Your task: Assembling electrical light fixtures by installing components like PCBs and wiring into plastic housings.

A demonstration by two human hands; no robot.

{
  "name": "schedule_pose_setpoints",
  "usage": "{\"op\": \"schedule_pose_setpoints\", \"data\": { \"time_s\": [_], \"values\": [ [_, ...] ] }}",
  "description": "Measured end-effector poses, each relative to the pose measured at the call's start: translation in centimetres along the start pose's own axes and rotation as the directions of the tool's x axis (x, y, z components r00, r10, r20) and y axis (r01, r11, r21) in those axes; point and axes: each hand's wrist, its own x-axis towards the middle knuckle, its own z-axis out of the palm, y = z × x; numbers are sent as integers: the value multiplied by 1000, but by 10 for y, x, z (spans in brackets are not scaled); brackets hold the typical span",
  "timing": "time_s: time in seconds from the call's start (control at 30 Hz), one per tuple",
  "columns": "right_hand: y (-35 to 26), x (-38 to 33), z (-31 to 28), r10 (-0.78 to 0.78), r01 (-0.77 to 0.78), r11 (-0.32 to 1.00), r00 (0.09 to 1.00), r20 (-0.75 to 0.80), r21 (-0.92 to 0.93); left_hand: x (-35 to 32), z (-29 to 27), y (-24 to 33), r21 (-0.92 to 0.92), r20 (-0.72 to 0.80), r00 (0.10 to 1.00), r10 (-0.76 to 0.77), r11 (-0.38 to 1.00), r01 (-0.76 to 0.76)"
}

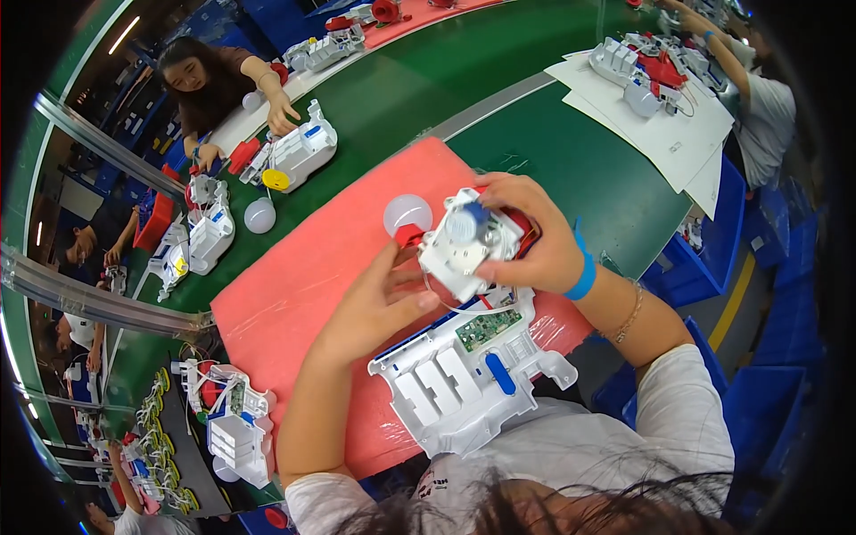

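Spreading beneath the white housing (473,406) and well beyond it is one pink mat (294,267). The housing lies open side up between the person's torso and both hands, its long axis slanting from lower left to upper right. Just past the housing's far long edge, the white-and-red assembly (459,254) is held up, so the housing lies on the torso side of both hands; which hand is nearer to it cannot be told. The right hand (544,236) grasps the assembly, fingers around its far right side and thumb across its face. The left hand (379,290) is half curled at the assembly's left side, a fingertip by a red part (408,234); whether it pinches that part cannot be told

Counted by size: one housing on the mat; one other part-built unit (236,428), left of the housing past the forearm; one assembly, held; one white ball (407,215), beyond the housing's far edge; one green circuit board (488,330), inside the housing's far side; one blue oval piece (500,374), toward the housing's right end
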Motion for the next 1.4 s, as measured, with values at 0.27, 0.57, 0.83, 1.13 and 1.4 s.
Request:
{"op": "schedule_pose_setpoints", "data": {
  "time_s": [0.27,0.57,0.83,1.13,1.4],
  "values": [
    [-2,-3,-10,-23,21,973,1000,-7,-228,22,17,9,-486,48,998,34,874,-7],
    [-35,-26,19,178,-82,873,971,158,-481,8,22,33,-113,-149,980,133,982,-150],
    [-25,-29,18,383,-433,885,885,265,169,0,41,39,23,-236,952,195,980,-195],
    [-42,-15,-3,650,-848,447,526,548,284,0,51,30,-152,-216,937,276,938,-311],
    [-35,-32,0,491,-563,801,813,313,205,7,52,30,-339,-300,907,294,856,-390]
  ]
}}
